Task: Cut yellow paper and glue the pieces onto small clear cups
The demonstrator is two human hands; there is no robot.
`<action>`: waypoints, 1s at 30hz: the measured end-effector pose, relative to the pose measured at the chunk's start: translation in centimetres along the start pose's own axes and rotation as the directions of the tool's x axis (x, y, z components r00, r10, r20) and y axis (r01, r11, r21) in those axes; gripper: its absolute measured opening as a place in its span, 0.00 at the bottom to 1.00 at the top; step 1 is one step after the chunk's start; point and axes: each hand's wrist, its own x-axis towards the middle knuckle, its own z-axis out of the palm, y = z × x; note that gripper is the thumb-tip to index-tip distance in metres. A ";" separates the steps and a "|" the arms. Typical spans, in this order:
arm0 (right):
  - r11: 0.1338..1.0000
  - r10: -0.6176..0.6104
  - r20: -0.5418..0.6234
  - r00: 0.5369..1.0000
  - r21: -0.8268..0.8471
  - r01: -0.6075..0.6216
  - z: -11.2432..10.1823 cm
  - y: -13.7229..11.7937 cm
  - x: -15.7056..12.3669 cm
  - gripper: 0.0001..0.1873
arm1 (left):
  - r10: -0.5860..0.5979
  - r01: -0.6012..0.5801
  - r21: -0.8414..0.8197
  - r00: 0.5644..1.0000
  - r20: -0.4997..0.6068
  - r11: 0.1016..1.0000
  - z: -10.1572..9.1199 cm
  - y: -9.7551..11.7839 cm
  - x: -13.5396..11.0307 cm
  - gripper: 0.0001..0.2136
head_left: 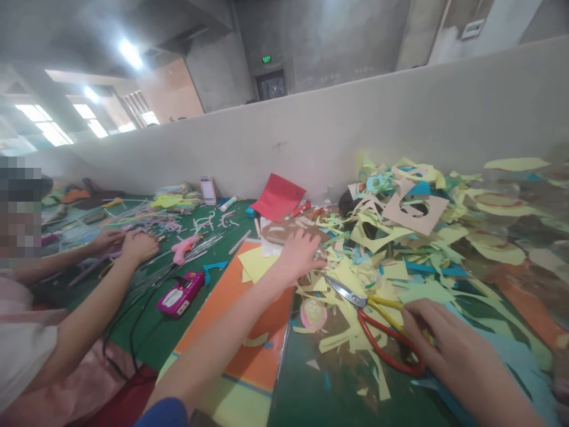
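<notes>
My right hand point(462, 356) lay over the red handles of the scissors point(361, 301) on the green tabletop point(306, 385); I could not tell whether my fingers gripped them. Farther out, my left hand point(299, 255) rested spread and released on yellow paper scraps point(351, 276), before a folded red sheet point(279, 197).
</notes>
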 end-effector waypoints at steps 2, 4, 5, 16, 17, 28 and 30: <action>1.000 0.003 -0.016 1.000 -0.006 -0.003 0.1 0.0 0.0 0.17 | 0.001 -0.003 0.083 1.000 0.022 0.997 1.1 0.2 1.0 0.21; 1.000 0.003 -0.032 0.999 -0.008 -0.003 0.2 0.0 0.0 0.17 | -0.010 0.009 0.084 1.000 0.009 0.996 1.7 0.1 1.1 0.18; 1.000 0.003 -0.035 0.999 -0.009 -0.004 0.2 -0.1 0.0 0.18 | -0.018 0.018 0.062 1.000 -0.004 0.998 1.8 -0.1 0.9 0.17; 1.000 -0.012 -0.032 0.999 0.006 0.013 0.5 0.0 -0.1 0.19 | -0.046 0.048 -0.195 0.999 0.018 0.980 -0.4 -4.7 -0.9 0.18; 1.000 -0.014 -0.029 0.999 0.006 0.014 0.6 0.0 -0.1 0.19 | -0.043 0.050 -0.192 0.998 0.037 0.980 -0.3 -4.8 -1.0 0.18; 0.997 -0.075 -0.027 0.997 0.020 0.076 0.7 -0.2 -0.4 0.18 | -0.184 0.123 -0.347 0.972 -0.148 0.930 1.8 -6.1 -1.7 0.07; 0.995 -0.091 -0.030 0.995 0.029 0.092 0.6 -0.5 -0.3 0.18 | -0.205 0.135 -0.343 0.963 -0.176 0.929 2.1 -6.2 -1.8 0.09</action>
